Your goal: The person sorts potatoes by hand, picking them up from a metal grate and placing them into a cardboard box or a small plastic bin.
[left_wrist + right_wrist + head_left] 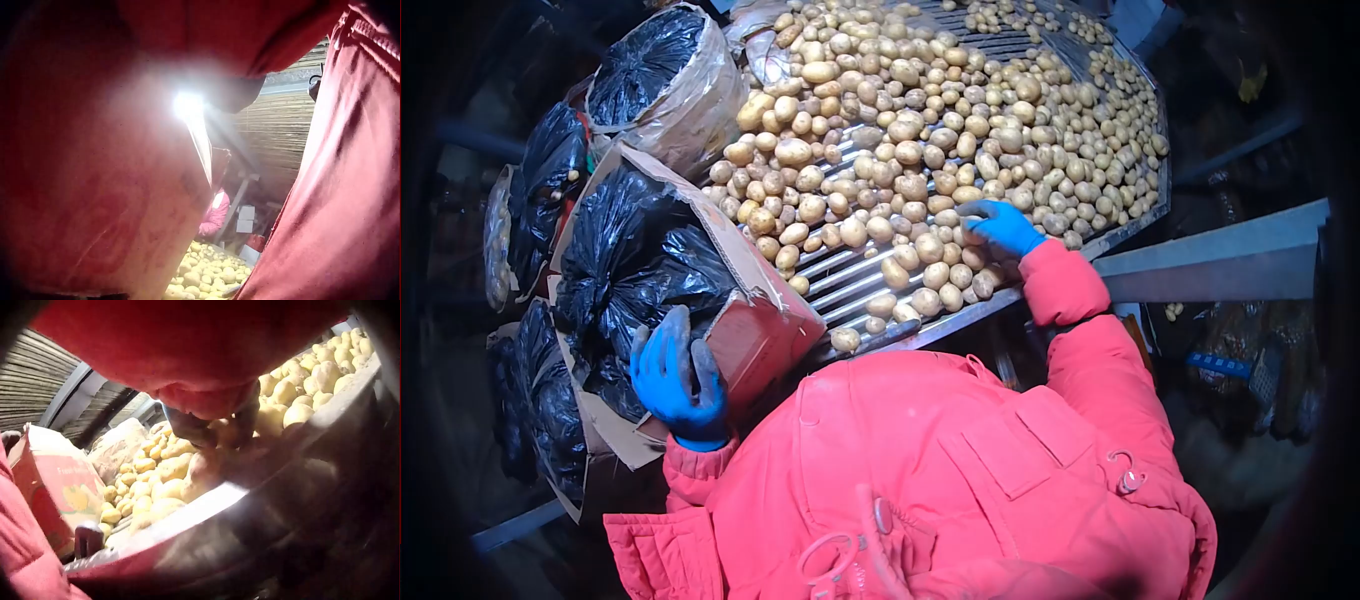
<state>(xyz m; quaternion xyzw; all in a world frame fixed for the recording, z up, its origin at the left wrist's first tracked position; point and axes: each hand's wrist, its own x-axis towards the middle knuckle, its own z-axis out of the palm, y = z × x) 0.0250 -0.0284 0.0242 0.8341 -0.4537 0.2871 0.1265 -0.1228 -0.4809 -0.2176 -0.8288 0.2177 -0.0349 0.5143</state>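
Note:
My right hand, in a blue glove, reaches over the near edge of a wide heap of potatoes, its fingers pointing left among them. In the right wrist view its dark fingers hang down over the potatoes, partly hidden by the sleeve. My left hand, in a blue glove with greyish fingers, is at the near side of a cardboard box lined with a black plastic bag. Its fingers are loosely bent and hold nothing visible. A sleeve and the box's red wall fill most of the left wrist view.
The potatoes lie on a slatted metal table with a raised metal rim. A bag-lined sack stands behind the box, with more black bags at the left. A grey board juts out at right. Another person's pink sleeve shows beyond the potatoes.

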